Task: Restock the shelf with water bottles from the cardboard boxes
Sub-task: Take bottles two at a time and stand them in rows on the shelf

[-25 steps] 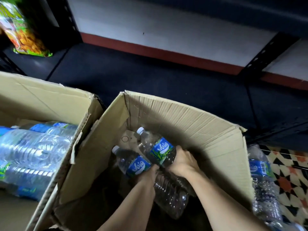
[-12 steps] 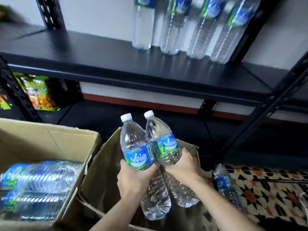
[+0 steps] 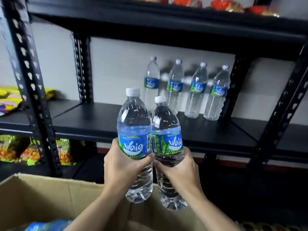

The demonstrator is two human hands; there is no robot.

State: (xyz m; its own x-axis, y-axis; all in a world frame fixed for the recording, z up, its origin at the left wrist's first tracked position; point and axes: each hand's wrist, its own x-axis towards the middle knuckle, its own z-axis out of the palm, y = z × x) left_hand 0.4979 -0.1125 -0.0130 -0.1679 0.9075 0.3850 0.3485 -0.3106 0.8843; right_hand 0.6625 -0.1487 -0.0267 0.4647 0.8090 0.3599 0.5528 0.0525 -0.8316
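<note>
I have my left hand [image 3: 121, 162] wrapped around one water bottle [image 3: 134, 130] and my right hand [image 3: 180, 165] wrapped around a second bottle [image 3: 167, 135], both upright, touching side by side above the cardboard box [image 3: 50, 197], in front of the black shelf [image 3: 100, 120] where four bottles [image 3: 185, 87] stand in a row.

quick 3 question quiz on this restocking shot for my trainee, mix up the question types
1. True or false: the left hand holds the left bottle while the right hand holds the right bottle.
2. How many standing bottles are on the middle shelf? A two, B four, C six.
3. Fill in: the cap on the left bottle is ___.

Key: 1 true; 2 B; 3 white.
</note>
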